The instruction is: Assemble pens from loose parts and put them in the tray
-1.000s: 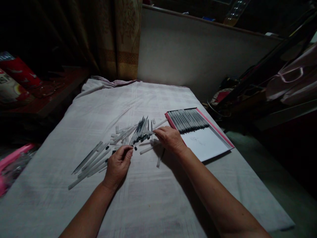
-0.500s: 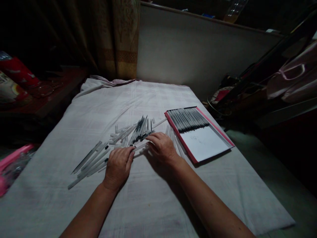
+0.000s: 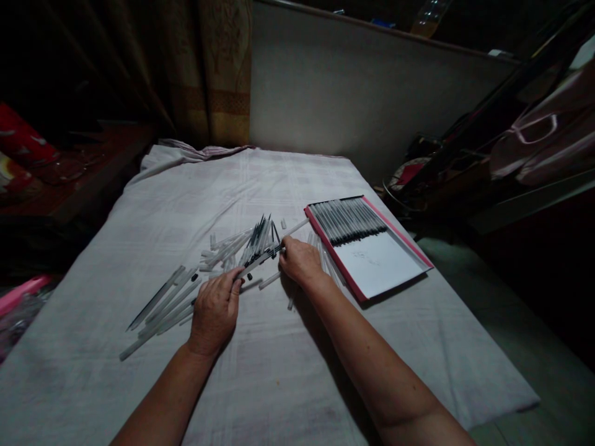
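Near the middle of the cloth-covered desk, both hands meet on one pen. A second ago the right hand lies farther right, close to the tray, with fingers on the heap, and the left hand pinches something small and dark on its own. Half a second ago both hands sit lower and flatter, close together over a clear barrel. Now the right hand is up at the near edge of the heap, thumb and fingers pinched on the pen's far, dark end. The left hand's fingertips close on the near, clear end, so one pen spans hand to hand, slanting up to the right and lifted just off the cloth. My read is that a single pen is picked out of the loose lot and is being worked at both ends; whether a part is going on or coming off I cannot tell in this dim light. Left wrist is flat, palm down, forearm coming straight in from the bottom edge. Right forearm comes in on a diagonal from the lower right, hand turned inward toward the left one. Clear barrels fan out left of the left hand, and one loose barrel lies just under the right hand. Inside the tray is a neat row of pens at the far end and a bare white sheet nearer.
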`<act>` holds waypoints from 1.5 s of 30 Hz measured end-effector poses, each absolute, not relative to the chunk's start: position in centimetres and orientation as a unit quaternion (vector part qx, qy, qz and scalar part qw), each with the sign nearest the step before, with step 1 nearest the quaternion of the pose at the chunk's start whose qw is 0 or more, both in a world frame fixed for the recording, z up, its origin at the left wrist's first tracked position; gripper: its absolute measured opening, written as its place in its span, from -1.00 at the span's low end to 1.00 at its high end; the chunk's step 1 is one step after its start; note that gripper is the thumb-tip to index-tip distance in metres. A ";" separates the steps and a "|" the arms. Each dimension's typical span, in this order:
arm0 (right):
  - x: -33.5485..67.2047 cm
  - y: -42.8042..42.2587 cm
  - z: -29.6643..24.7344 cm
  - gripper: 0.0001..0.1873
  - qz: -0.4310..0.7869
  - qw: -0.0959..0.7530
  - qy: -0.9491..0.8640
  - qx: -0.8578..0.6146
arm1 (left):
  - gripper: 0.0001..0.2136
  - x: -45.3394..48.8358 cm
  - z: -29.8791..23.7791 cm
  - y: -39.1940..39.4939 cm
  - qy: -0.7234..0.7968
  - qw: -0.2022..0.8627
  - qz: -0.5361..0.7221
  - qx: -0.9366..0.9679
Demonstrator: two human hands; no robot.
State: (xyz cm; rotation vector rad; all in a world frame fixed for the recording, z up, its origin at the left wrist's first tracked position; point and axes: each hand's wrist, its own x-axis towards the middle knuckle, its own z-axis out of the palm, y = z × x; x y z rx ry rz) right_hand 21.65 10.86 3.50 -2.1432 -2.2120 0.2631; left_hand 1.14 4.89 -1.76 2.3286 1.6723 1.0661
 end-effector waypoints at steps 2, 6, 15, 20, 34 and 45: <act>21.9 10.9 3.7 -0.71 0.092 0.035 -0.699 -0.708 | -0.70 1.1 -1.7 4.9 0.543 0.043 0.355 0.760; 23.8 10.6 3.9 -0.75 0.090 0.174 -0.650 -0.735 | -0.73 1.0 -1.8 4.9 0.564 0.054 0.369 0.737; 26.7 9.8 6.1 -0.69 0.315 0.635 -0.454 -0.541 | -0.79 0.9 -1.9 4.9 0.571 0.043 0.407 0.712; 26.2 9.0 7.7 -0.73 0.359 0.649 -0.458 -0.490 | -0.80 1.0 -1.8 5.0 0.560 0.035 0.410 0.719; 25.0 8.9 6.6 -0.70 0.352 0.592 -0.515 -0.511 | -0.80 0.6 -1.9 5.0 0.556 0.016 0.398 0.730; 20.8 8.1 4.4 -0.64 0.379 0.398 -0.708 -0.444 | -0.81 0.6 -1.4 4.8 0.545 0.014 0.429 0.720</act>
